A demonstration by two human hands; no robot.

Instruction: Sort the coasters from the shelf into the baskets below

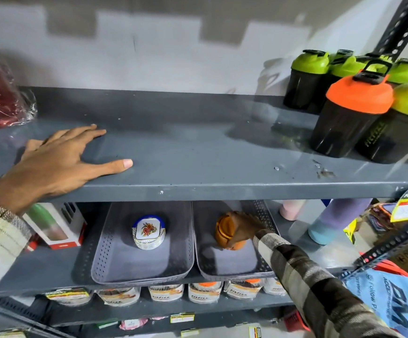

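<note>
Head view, orange coasters point(226, 230) in right basket point(237, 269)

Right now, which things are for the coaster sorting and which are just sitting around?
For the job:
- white flowered coasters in the left basket
- orange coasters, held by the right hand in the right basket
- left hand, flat on the upper shelf

Just sitting around:
- shaker bottles
- boxed bottle
- pastel bottles
</note>
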